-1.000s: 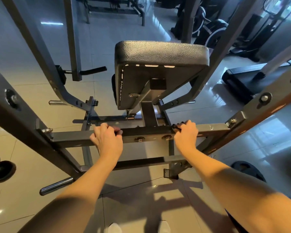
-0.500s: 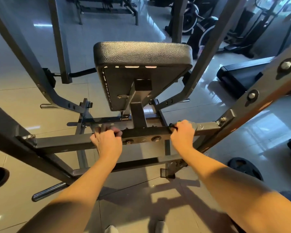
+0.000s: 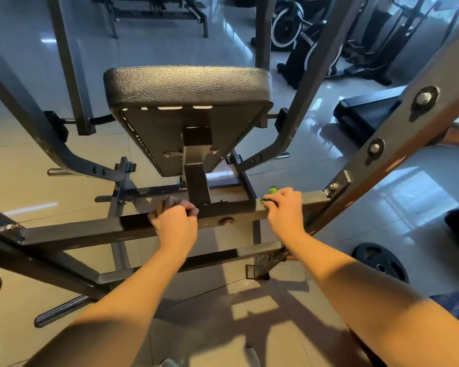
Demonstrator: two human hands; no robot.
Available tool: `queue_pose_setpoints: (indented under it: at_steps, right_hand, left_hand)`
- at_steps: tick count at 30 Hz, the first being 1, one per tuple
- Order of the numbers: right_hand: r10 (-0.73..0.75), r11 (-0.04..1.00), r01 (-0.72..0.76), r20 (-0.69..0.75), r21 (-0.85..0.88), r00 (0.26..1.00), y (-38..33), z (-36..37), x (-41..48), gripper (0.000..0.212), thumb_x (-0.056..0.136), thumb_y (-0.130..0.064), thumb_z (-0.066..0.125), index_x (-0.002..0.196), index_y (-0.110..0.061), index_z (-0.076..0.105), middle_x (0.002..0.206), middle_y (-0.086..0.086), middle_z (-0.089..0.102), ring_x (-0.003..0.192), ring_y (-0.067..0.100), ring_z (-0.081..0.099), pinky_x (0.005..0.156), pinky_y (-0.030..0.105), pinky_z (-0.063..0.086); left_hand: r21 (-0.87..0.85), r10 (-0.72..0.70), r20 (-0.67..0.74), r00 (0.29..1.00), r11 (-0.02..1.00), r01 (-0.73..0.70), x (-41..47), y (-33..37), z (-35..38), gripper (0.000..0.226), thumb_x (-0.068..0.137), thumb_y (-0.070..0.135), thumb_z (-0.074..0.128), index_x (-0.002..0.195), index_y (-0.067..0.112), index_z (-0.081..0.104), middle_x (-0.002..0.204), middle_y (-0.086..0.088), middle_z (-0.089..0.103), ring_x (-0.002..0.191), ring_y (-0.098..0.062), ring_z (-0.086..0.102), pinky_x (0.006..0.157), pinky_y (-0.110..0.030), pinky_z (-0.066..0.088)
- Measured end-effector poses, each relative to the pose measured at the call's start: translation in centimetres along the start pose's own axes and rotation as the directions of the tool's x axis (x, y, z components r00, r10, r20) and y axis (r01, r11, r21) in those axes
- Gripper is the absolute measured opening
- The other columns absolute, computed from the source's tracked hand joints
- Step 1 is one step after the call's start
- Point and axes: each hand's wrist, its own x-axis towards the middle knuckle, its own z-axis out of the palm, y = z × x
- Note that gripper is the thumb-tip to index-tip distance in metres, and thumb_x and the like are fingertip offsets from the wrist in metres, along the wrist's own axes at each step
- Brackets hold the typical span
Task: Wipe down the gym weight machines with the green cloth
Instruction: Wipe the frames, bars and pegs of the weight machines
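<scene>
Both hands rest on the grey square-section steel crossbar [image 3: 90,231] of the weight machine, seen from behind its black textured vinyl back pad [image 3: 187,88]. The left hand [image 3: 174,223] is curled over the top of the bar just left of the dark upright post [image 3: 196,181] that carries the pad, its fingers [image 3: 188,209] wrapped tight onto the metal. A greyish fold under those fingers may be fabric, but the view is too blurred to tell. The right hand [image 3: 285,207] is closed on the same bar to the right of the post, pressing down on the bright green cloth [image 3: 273,190]. Only a small scrap of the cloth pokes out beyond the knuckles, lying on the bar's top face; the rest is hidden inside the fist. A black round rubber weight plate [image 3: 380,262] lies flat on the glossy pale tiled floor [image 3: 421,197] to the right, well apart from the hands.
</scene>
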Motion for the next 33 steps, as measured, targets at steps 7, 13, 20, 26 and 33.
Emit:
queue_pose_setpoints:
  at_steps: [7, 13, 20, 26, 33]
  right_hand:
    - [0.030, 0.999, -0.032, 0.065, 0.031, 0.997, -5.4, 1.6, -1.4, 0.010, 0.086, -0.006, 0.066, 0.093, -0.011, 0.073, 0.100, 0.016, 0.062, 0.100, 0.035, 0.056, 0.087, 0.038, 0.041]
    - [-0.144, 0.973, 0.162, 0.115, -0.164, 0.983, 0.2, -1.1, 1.2, 0.024, 0.098, -0.022, 0.057, 0.110, -0.023, 0.078, 0.111, 0.000, 0.068, 0.108, 0.023, 0.059, 0.094, 0.035, 0.047]
    - [0.131, 0.978, -0.136, -0.042, -0.161, 0.990, 1.4, -0.8, 1.7, 0.027, 0.096, -0.017, 0.057, 0.106, -0.032, 0.077, 0.110, 0.001, 0.063, 0.104, 0.026, 0.056, 0.083, 0.034, 0.045]
    - [-0.213, 0.973, 0.206, 0.059, 0.100, 0.975, -0.8, -0.1, -0.9, 0.016, 0.096, -0.017, 0.065, 0.105, -0.016, 0.079, 0.111, 0.004, 0.065, 0.107, 0.025, 0.053, 0.093, 0.043, 0.044]
    - [0.247, 0.967, -0.236, -0.131, 0.097, 0.960, 6.9, -2.9, 2.5, 0.021, 0.095, -0.011, 0.064, 0.105, -0.021, 0.079, 0.110, 0.006, 0.066, 0.109, 0.030, 0.058, 0.097, 0.042, 0.045]
  left_hand:
    - [-0.001, 0.044, -0.025, 0.999, 0.999, -0.044, -0.6, 2.0, 1.3, 0.010, 0.100, 0.029, 0.062, 0.104, 0.029, 0.072, 0.105, 0.003, 0.067, 0.110, -0.023, 0.059, 0.110, -0.049, 0.028]
    - [0.005, 0.071, -0.010, 0.997, 0.997, -0.070, -1.0, 3.4, 2.7, 0.009, 0.100, 0.029, 0.063, 0.102, 0.029, 0.071, 0.100, 0.006, 0.064, 0.108, -0.023, 0.060, 0.111, -0.051, 0.029]
    - [-0.011, 0.067, -0.014, 0.998, 0.998, -0.067, -0.7, 3.4, 3.8, 0.007, 0.098, 0.032, 0.065, 0.101, 0.033, 0.072, 0.109, 0.006, 0.064, 0.111, -0.021, 0.057, 0.106, -0.047, 0.031]
    - [0.005, 0.101, 0.018, 0.995, 0.995, -0.101, -0.7, 5.2, 5.3, 0.008, 0.097, 0.032, 0.064, 0.100, 0.035, 0.071, 0.114, 0.005, 0.065, 0.120, -0.026, 0.055, 0.106, -0.049, 0.031]
    - [-0.043, 0.100, 0.069, 0.993, 0.994, -0.097, -1.0, 6.0, 5.4, 0.008, 0.098, 0.032, 0.064, 0.094, 0.039, 0.064, 0.111, 0.005, 0.064, 0.127, -0.029, 0.050, 0.109, -0.050, 0.034]
